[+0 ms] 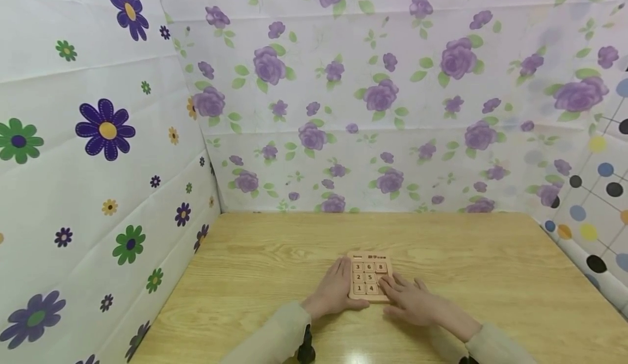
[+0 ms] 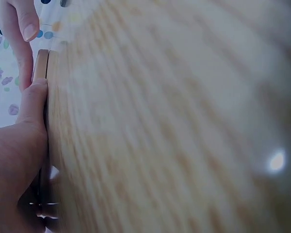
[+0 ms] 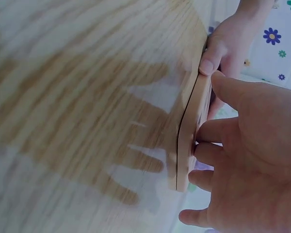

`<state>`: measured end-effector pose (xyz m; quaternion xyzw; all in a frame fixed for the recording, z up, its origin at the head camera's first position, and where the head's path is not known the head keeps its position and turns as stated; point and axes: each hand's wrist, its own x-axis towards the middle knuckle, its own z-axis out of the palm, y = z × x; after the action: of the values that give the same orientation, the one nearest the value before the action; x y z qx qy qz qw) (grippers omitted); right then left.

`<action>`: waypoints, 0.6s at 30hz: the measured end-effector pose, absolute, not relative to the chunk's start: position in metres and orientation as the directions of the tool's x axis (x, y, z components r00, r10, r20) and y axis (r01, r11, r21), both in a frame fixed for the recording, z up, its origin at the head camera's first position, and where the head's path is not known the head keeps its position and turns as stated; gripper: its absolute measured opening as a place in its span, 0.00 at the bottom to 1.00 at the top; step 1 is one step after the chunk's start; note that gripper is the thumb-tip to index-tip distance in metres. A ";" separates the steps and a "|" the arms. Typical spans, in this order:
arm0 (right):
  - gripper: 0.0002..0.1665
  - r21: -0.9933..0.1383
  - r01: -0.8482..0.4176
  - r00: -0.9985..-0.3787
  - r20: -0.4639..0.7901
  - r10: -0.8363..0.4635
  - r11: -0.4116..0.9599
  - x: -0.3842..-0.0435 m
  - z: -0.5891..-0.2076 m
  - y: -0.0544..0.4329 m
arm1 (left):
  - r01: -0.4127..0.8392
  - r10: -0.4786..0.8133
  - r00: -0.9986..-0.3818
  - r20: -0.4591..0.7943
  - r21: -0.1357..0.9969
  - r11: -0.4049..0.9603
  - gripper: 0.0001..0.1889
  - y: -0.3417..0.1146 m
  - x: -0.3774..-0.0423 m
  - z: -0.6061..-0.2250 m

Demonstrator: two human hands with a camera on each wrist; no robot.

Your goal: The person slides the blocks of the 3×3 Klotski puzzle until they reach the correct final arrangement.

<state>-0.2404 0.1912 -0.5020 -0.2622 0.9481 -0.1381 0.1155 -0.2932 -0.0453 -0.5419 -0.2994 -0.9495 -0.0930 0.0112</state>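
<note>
A wooden sliding number puzzle lies flat on the table, its numbered tiles set in rows, with 3, 6 and 8 along the top. My left hand holds it by the near left corner, fingers along the left side and thumb against the front edge. Over its lower right part reaches my right hand, fingertips on the tiles of the right column, which they partly hide. From the right wrist, the right fingers look spread and slightly bent over the board's face, the thumb beside the left thumb.
The wood-grain table stretches around the puzzle on all sides. A floral cloth hangs at the back edge, another patterned cloth along the left, and a dotted one along the right. Light reflects off the tabletop near the front.
</note>
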 end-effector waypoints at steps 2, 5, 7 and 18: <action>0.43 -0.322 -0.463 -0.837 -0.149 -0.527 0.826 -0.242 -0.501 0.191 | 0.569 0.565 -0.822 0.077 0.171 0.804 0.63 -0.045 -0.293 -0.541; 0.43 -0.316 -0.460 -0.839 -0.152 -0.523 0.830 -0.242 -0.501 0.191 | 0.566 0.562 -0.824 0.072 0.172 0.806 0.63 -0.045 -0.293 -0.541; 0.43 -0.313 -0.460 -0.840 -0.149 -0.522 0.831 -0.242 -0.500 0.191 | 0.560 0.559 -0.827 0.064 0.176 0.809 0.63 -0.045 -0.292 -0.541; 0.42 -0.315 -0.463 -0.844 -0.129 -0.521 0.828 -0.246 -0.502 0.193 | 0.549 0.546 -0.835 0.061 0.152 0.822 0.63 -0.044 -0.293 -0.541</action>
<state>-0.2464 0.1928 -0.5018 -0.2588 0.9504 -0.1371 0.1051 -0.2925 -0.0441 -0.5411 -0.2868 -0.9545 -0.0817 0.0076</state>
